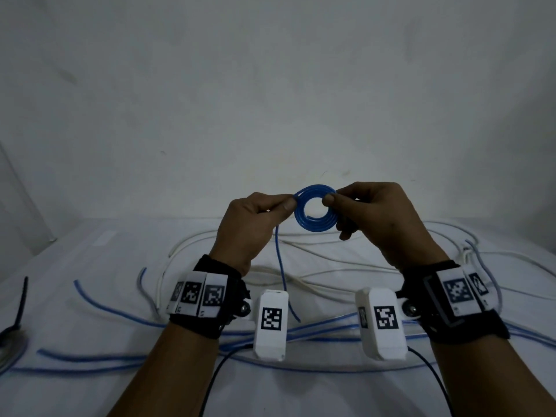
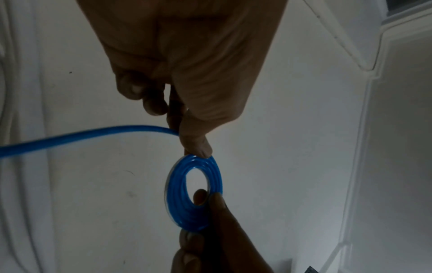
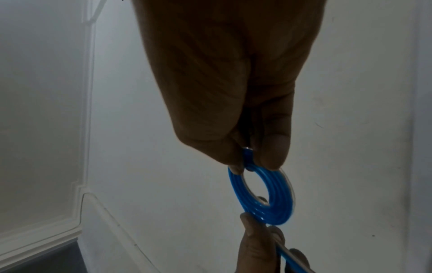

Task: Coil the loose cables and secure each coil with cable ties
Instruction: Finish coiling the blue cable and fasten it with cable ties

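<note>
Small flat coil of glossy blue plastic cable, about 3 concentric turns, held in the air between both hands. Left hand pinches its one edge between thumb and forefinger; right hand pinches the opposite edge. Loose tail hangs below the left fingers.

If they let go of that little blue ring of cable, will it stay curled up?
Probably not. The blue coil is wound tight with no tie on it, and both the left hand and the right hand pinch it, so it looks springy. Its loose tail hangs limp, so it seems light and bendy.
</note>
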